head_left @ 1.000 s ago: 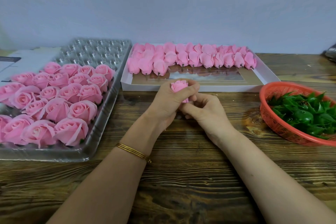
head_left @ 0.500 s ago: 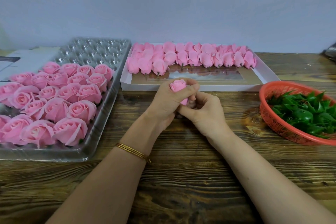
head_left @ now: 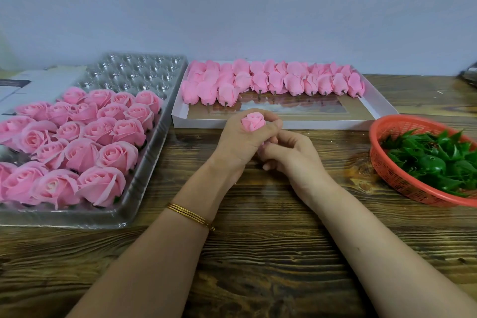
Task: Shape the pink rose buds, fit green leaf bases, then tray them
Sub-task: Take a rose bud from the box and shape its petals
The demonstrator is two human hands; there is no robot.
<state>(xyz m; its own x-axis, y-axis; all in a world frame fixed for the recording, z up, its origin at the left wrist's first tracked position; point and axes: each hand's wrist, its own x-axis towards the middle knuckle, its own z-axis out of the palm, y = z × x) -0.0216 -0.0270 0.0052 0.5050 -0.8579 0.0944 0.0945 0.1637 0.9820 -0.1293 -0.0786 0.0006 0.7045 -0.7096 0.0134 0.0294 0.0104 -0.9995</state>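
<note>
The left hand [head_left: 238, 142] is clamped round a pink rose bud [head_left: 253, 121], thumb and fingers wrapped about its sides so that only the spiralled top shows above the fist. The right hand [head_left: 291, 160] is pressed in against the left from below, its fingers curled and pinching the bud's lower end, where just a sliver of pink shows between the two hands. Both hands sit together above the wooden surface [head_left: 258, 253], just in front of a white box [head_left: 322, 124], with a gold bracelet [head_left: 191, 214] on the left wrist. Inside the box, closed buds [head_left: 271, 80] lie in rows along the far side, short dark stubs pointing toward the person. To the left lies a clear plastic tray [head_left: 77, 217]; opened roses [head_left: 77, 142] fill its near part, and its far pockets are bare. To the right, a red basket [head_left: 392, 175] holds a heap of green leaf bases [head_left: 433, 157], well apart from the hands. The bud is held over the surface, between the tray and the basket, in neither
</note>
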